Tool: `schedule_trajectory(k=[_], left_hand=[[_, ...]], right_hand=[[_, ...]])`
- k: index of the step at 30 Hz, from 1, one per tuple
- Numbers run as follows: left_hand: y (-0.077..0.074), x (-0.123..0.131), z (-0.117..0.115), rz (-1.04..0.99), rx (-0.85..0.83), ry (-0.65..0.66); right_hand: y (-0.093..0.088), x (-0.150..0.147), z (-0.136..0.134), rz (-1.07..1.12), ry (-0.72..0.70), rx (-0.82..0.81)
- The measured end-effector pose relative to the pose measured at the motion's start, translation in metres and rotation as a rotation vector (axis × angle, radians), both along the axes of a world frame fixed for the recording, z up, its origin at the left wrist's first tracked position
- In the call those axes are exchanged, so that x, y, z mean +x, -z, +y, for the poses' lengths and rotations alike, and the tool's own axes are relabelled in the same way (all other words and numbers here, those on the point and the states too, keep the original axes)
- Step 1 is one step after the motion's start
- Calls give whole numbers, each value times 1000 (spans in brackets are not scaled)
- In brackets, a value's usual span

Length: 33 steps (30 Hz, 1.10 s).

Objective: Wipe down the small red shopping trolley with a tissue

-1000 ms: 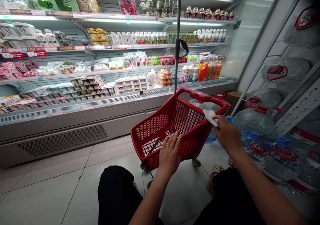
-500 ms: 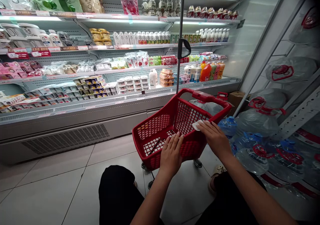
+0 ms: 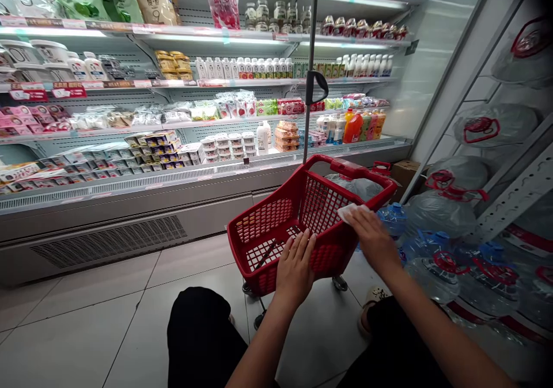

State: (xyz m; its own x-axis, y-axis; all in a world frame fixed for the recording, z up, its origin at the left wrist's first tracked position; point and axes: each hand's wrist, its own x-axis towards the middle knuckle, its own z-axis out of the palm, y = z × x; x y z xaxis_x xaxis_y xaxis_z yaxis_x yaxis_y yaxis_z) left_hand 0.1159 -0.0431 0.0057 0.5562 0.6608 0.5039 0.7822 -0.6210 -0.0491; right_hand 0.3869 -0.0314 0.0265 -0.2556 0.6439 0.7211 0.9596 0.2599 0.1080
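A red cart (image 3: 330,261) stands on the floor (image 3: 86,324), right in front of the person, and both hands are on it. The left hand (image 3: 295,267) lies on the near edge of the cart, with its fingers straight and close together, pointing in over the basket. The right hand (image 3: 371,235) is on the same edge, farther toward the cart's handle (image 3: 352,166). Its fingers lie side by side and bend a little over a white cloth (image 3: 347,211), which sits on the edge of the cart. That hand is a bit blurry and its thumb is hidden, so I can't tell if it pinches the cloth. A black knee (image 3: 199,330) is near the cart, on its left side, and a light shoe (image 3: 375,297) is just to the right of its wheel (image 3: 339,283). Behind the cart is a long, bright fridge (image 3: 207,198) with shelves full of tubs (image 3: 235,143), bags and bottles. A thin pole (image 3: 306,129) stands up behind the cart too. Big water bottles (image 3: 436,273) with red handles are to the right of the cart
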Motion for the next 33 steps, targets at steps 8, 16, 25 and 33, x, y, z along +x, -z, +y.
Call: schedule_trajectory(k=[8,16,25,33], left_hand=[[-3,-9,2,31,7,31],[-1,-28,-12,16,-12,-97],[-3,-52,-13,33,29,-115],[0,-51,-22,-3,-19,-228]], right_hand=[[12,-13,-3,-93,-182,-80],[13,-2,12,75,-42,-11],[26,-52,2,-39,-270,-98],[25,-48,6,67,-169,-52]])
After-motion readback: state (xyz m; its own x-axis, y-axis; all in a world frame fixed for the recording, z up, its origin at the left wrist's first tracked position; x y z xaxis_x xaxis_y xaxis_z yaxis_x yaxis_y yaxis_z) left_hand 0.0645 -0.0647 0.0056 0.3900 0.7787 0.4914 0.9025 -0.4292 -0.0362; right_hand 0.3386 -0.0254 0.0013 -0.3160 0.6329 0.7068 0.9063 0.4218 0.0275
